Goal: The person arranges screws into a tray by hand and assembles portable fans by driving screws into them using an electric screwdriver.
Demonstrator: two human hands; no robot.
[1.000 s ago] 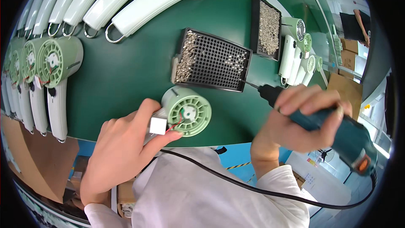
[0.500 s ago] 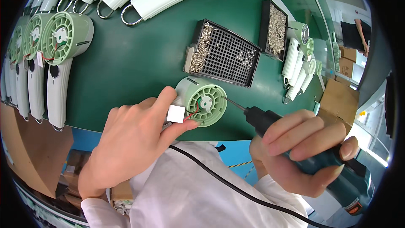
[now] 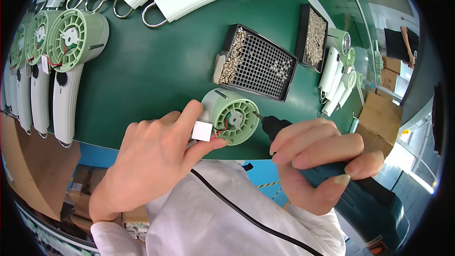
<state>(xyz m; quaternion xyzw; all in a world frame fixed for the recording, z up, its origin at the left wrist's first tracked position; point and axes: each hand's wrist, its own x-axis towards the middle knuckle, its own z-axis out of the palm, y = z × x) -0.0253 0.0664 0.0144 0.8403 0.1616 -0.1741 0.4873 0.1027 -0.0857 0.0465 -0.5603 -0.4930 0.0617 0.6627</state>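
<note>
My left hand is closed round a handheld fan near the front edge of the table. The fan's round green housing faces right, showing a ribbed inside with red and black wires. A white square piece sits between my thumb and forefinger, by the wires. In my right hand is a dark green electric screwdriver, its thin bit touching or very near the right rim of the housing. My palm hides the fan's handle.
Beyond the fan lies a black screw tray with a grid of holes and loose screws, and a second screw box. White-handled fans line the left and far sides; more fans lie right. A black cord crosses my lap.
The screwdriver has moved left and its bit now goes further in at the housing's rim. My left hand still holds the fan; the whole view has shifted slightly.
</note>
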